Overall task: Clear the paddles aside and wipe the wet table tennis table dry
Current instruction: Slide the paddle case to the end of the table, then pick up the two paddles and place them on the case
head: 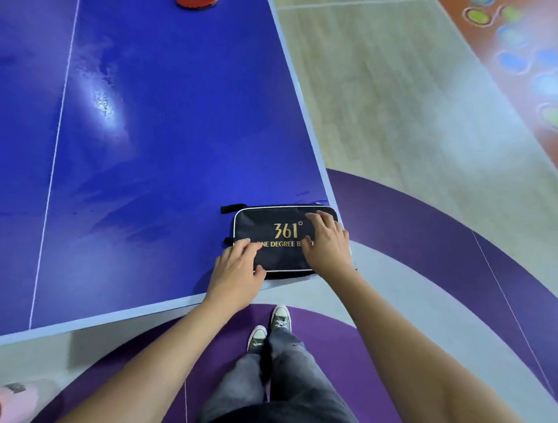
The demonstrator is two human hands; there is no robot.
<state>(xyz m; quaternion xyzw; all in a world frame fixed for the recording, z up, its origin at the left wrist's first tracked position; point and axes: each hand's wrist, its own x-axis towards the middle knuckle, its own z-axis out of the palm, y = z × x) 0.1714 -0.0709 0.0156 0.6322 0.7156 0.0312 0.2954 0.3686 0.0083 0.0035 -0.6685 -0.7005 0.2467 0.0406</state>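
Purple-and-grey floor (pixel 407 217) adjoins wood-pattern flooring (pixel 362 90). Orange patterned strip (pixel 519 60) at far right. Pink object (pixel 16 403) at bottom left.

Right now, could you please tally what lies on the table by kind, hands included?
case: 1
red paddle, cut off by the frame: 1
hands: 2, left hand and right hand, both on the case
total: 4

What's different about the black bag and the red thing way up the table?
The black bag is dark with gold writing; the red paddle is bright red. The bag sits at the near right corner; the paddle lies far up, mostly out of view. The left hand and right hand rest on the bag; nothing seen touches the paddle. Both lie on the blue table.
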